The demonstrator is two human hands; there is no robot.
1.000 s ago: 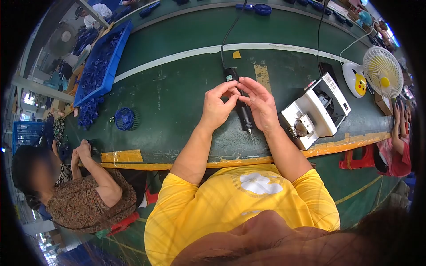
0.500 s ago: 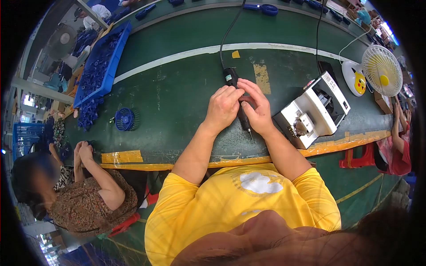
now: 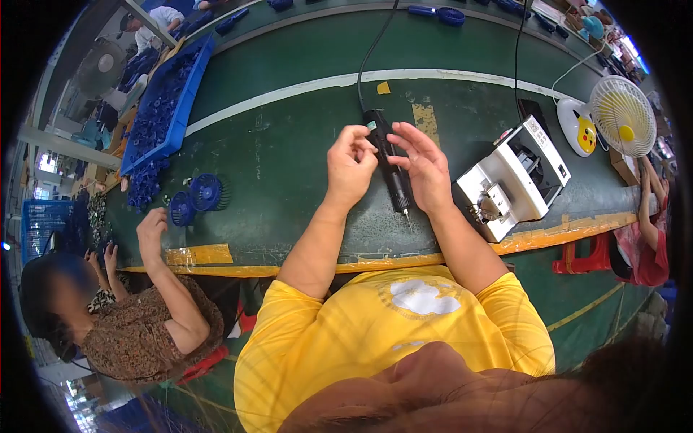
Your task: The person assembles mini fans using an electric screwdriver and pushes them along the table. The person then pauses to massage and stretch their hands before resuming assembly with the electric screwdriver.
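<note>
A black electric screwdriver [image 3: 390, 166] lies on the green table between my hands, its bit toward me and its cable running away. My left hand [image 3: 352, 160] is just left of it, thumb and fingers curled together; whether anything small is between them cannot be made out. On the other side my right hand [image 3: 424, 164] has its fingers spread and holds nothing, the fingertips close to the screwdriver's body. To the right stands a white and black machine [image 3: 511, 180].
A blue tray [image 3: 162, 105] of blue parts stands at the left. Two blue fan pieces [image 3: 205, 192] sit near a co-worker's hand [image 3: 152, 229]. At the right are a white fan [image 3: 622, 117] and a white case [image 3: 576, 128]. Yellow tape [image 3: 426, 123] marks the table.
My hands, together half a second ago, have moved apart, and the right fingers have spread. A second blue fan piece now lies beside the first, and the co-worker's hand has reached toward it.
</note>
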